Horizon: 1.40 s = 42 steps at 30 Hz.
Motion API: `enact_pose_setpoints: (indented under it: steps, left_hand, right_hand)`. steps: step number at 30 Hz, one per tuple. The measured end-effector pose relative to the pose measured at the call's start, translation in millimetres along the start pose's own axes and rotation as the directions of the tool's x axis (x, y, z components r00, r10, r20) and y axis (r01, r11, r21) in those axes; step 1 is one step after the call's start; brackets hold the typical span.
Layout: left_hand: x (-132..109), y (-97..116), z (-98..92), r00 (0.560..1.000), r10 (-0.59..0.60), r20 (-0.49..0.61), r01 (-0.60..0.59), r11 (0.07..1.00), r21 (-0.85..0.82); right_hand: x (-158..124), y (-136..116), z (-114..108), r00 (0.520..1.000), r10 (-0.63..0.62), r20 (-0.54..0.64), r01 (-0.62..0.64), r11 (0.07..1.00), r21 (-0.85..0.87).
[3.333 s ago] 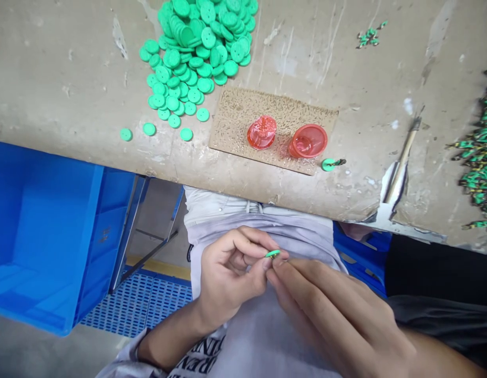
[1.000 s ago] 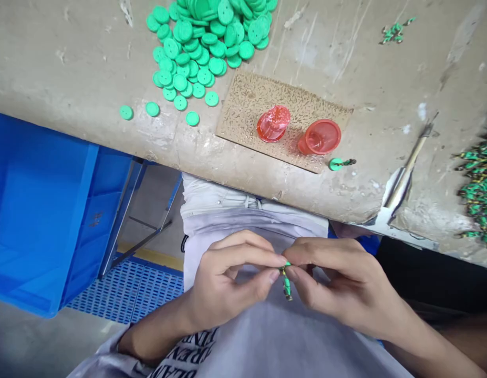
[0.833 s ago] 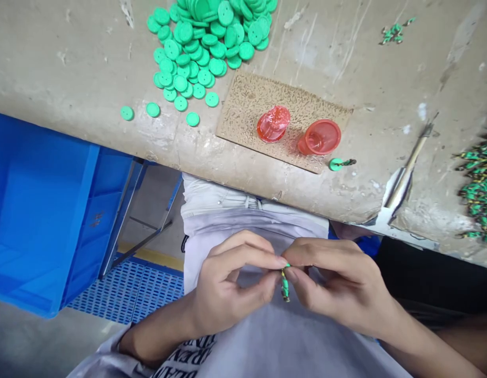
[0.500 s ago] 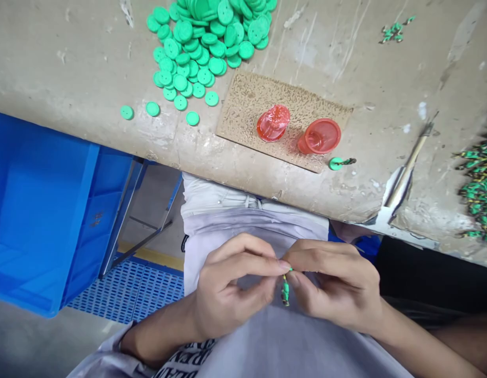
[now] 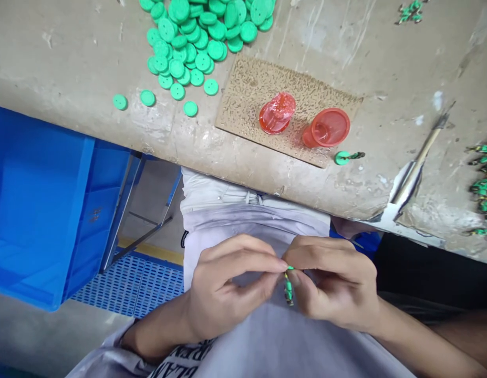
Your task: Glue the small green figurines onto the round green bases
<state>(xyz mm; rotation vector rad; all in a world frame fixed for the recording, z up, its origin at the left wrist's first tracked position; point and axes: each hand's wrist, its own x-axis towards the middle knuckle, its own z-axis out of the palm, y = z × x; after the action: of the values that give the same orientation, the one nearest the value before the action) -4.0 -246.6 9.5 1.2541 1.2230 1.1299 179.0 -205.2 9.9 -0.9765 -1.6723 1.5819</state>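
Close in front of my chest, a small green figurine (image 5: 288,292) with dark and yellow spots hangs between my two hands. My left hand (image 5: 231,286) pinches at its upper end with thumb and forefinger. From the other side, my right hand (image 5: 333,278) closes thumb and fingers on the same end, where a bit of green shows. The fingertips hide the rest of the piece. Beyond the hands, at the table's near side, a green disc (image 5: 341,158) carries a similar dark little figure lying across its edge.
Two red plastic cups (image 5: 330,127) stand on a speckled brown board (image 5: 243,79), one upside down. Green discs (image 5: 204,62) are heaped at the back. A brush (image 5: 420,152) lies to the right, near more small figurines (image 5: 485,186). A blue crate (image 5: 38,210) is at the left.
The view has shifted slightly, so the table's things sit higher, those on the right further right. Both hands keep their pinch on the figurine, with slightly more green showing at the fingertips.
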Motion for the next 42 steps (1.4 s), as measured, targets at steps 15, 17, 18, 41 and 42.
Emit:
enact_pose_setpoints:
  steps: [15,17,18,41,42]
  left_hand:
    - [4,-1,-5.9,0.999,-0.008,0.041,0.008,1.000,-0.009]
    - [4,0,-5.6,0.999,-0.010,0.045,0.010,1.000,-0.005]
    - [4,0,-5.3,0.999,-0.012,0.043,0.012,1.000,-0.005]
    - [3,4,-0.1,0.999,0.035,0.014,-0.035,0.999,-0.024]
    - [4,4,-0.7,0.999,0.036,0.013,-0.035,0.999,-0.020]
  right_hand:
    - [15,-1,-30,0.917,-0.026,0.398,0.104,0.979,-0.177]
    - [17,-2,-32,0.900,-0.040,0.434,0.136,0.972,-0.193]
    - [18,-2,-33,0.894,-0.039,0.446,0.141,0.970,-0.198]
    - [14,5,-14,0.953,-0.211,0.218,0.243,0.961,-0.131]
    - [14,5,-13,0.954,-0.213,0.211,0.242,0.963,-0.123]
